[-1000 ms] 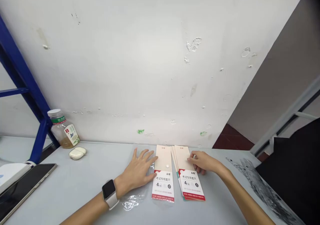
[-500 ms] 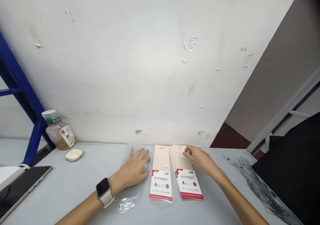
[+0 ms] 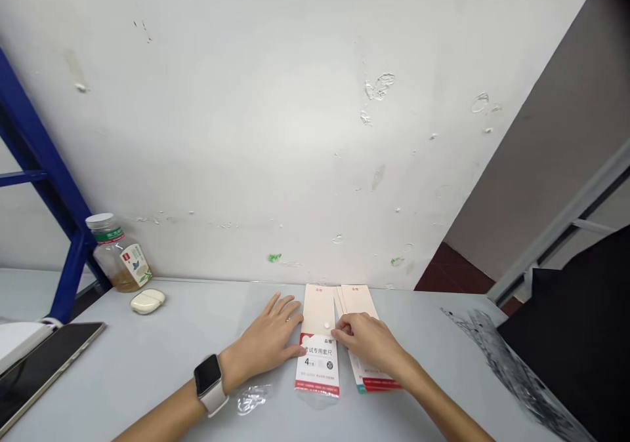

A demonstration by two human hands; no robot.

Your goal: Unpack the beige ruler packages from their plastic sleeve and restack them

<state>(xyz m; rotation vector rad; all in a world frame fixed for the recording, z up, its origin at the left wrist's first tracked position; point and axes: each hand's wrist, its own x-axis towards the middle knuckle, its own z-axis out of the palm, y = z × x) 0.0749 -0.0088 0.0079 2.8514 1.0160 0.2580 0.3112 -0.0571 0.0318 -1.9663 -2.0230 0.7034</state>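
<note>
Matt card is seen in the packets point(image 3: 319, 307), glossy clear plastic in the film point(image 3: 252, 399). The wall point(image 3: 295, 134) is roughened by flaked patches; the table point(image 3: 194, 324) is smoothly finished, the case point(image 3: 147, 301) glossily.

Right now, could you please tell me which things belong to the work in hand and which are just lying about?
Seemingly in use: left packet, fanned packets, clear plastic wrapping.
Lying about: jar, cream case, dark-screened device, white object.

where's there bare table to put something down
Bare tabletop shows between the cream case and left hand, and between right forearm and grey-black pattern. Crowded: the middle, with right hand, card packs and clear plastic.
</note>
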